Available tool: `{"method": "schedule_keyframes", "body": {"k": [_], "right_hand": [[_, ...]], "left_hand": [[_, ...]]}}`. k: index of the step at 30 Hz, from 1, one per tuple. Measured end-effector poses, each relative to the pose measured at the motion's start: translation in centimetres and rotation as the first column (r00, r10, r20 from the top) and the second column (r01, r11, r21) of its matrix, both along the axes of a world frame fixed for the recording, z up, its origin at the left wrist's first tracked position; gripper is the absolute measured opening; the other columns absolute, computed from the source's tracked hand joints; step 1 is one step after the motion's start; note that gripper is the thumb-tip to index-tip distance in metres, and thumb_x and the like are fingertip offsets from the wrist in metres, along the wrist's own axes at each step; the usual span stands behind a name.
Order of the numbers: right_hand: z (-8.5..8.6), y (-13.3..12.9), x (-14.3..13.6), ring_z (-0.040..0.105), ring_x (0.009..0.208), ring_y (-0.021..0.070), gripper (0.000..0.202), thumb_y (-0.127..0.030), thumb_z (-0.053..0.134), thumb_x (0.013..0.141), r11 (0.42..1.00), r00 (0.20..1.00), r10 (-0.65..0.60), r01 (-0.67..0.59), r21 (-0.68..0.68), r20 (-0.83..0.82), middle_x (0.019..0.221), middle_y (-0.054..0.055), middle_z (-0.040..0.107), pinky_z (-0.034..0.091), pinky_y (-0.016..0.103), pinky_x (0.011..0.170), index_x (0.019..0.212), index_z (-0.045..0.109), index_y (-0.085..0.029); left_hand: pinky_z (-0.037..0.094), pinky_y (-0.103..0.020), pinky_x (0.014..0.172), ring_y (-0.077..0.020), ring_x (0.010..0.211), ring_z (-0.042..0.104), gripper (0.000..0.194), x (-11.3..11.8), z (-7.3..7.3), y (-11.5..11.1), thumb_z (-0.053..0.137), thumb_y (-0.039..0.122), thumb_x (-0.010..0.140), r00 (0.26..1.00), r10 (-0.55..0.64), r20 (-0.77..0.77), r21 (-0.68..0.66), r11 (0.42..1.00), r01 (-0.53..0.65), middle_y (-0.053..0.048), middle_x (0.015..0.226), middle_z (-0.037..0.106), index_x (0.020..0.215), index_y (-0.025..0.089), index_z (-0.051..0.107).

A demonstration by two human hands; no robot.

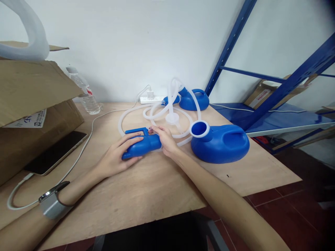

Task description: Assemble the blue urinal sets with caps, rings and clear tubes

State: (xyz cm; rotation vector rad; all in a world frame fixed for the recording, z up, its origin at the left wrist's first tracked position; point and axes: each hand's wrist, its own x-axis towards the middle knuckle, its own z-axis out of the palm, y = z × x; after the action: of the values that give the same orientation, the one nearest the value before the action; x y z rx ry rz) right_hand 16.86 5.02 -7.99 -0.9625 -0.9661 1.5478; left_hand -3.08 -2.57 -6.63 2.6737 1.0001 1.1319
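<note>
the handling of the blue handled piece (pixel 150 143) seems to be partway through: it is lying on its side low over the counter (pixel 146 184), in front of the person, and both hands are holding it, so it is not yet being left free. the left hand (pixel 125 150) is clamping its left part, fingers spreading over the top and thumb pressing on the near side. the right hand (pixel 166 139) is wrapping round its right end, with the fingertips drawing together near the handle; whether they are also pinching some small part, i cannot tell.

as for what looks done, the far blue bottle (pixel 195 102) is standing by the wall with the clear tube (pixel 121 120) apparently running up to its neck. the near blue bottle (pixel 222 148) is sitting to the right of the hands, its white-rimmed mouth gaping with nothing fitting into it, so that part looks undone. the tube is lying in loose loops behind the hands, with a white disc (pixel 172 118) resting among them. whether any tube is joining the held piece is staying hidden behind the fingers.
</note>
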Motion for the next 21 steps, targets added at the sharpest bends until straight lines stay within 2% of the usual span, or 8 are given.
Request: {"method": "schedule_keyframes", "body": {"k": [4,10,15,21], "right_hand": [[0.08,-0.07,0.07,0.066,0.077,0.0181,0.037,-0.053,0.084,0.066,1.0,1.0,-0.012,0.012,-0.003,0.016,0.084,0.002,0.073,0.049,0.03,0.07,0.076,0.069,-0.02],[0.3,-0.1,0.12,0.065,0.077,0.0177,0.036,-0.054,0.081,0.069,1.0,1.0,0.004,-0.004,0.026,0.018,0.079,0.0,0.071,0.049,0.03,0.072,0.078,0.071,-0.021],[0.3,-0.08,0.14,0.063,0.076,0.0172,0.024,-0.041,0.079,0.066,1.0,0.997,0.005,-0.006,0.018,0.075,0.075,0.0,0.071,0.048,0.03,0.075,0.069,0.068,-0.02],[0.44,-0.25,0.13,0.062,0.075,0.016,0.017,-0.035,0.075,0.066,1.0,0.996,0.011,-0.013,0.018,0.093,0.073,-0.002,0.069,0.047,0.029,0.074,0.065,0.064,-0.021]], "left_hand": [[0.053,-0.048,0.112,-0.0288,0.136,0.059,0.053,0.07,0.01,-0.06,0.069,0.026,0.096,1.0,0.002,-0.005,0.009,1.0,-0.002,-0.015,0.146,0.06,0.145,0.022,0.051],[0.054,-0.046,0.11,-0.0289,0.136,0.059,0.053,0.1,-0.03,-0.07,0.07,0.026,0.095,1.0,0.004,-0.014,0.018,1.0,-0.004,-0.015,0.147,0.059,0.145,0.022,0.052],[0.055,-0.046,0.109,-0.0292,0.136,0.059,0.054,0.02,-0.04,-0.1,0.07,0.028,0.095,1.0,0.008,-0.031,0.021,1.0,-0.007,-0.014,0.147,0.06,0.146,0.023,0.051],[0.055,-0.045,0.111,-0.0285,0.137,0.059,0.054,0.06,-0.04,-0.14,0.07,0.026,0.095,0.999,0.003,-0.036,0.039,0.999,-0.002,-0.015,0.148,0.059,0.146,0.021,0.051]]}}
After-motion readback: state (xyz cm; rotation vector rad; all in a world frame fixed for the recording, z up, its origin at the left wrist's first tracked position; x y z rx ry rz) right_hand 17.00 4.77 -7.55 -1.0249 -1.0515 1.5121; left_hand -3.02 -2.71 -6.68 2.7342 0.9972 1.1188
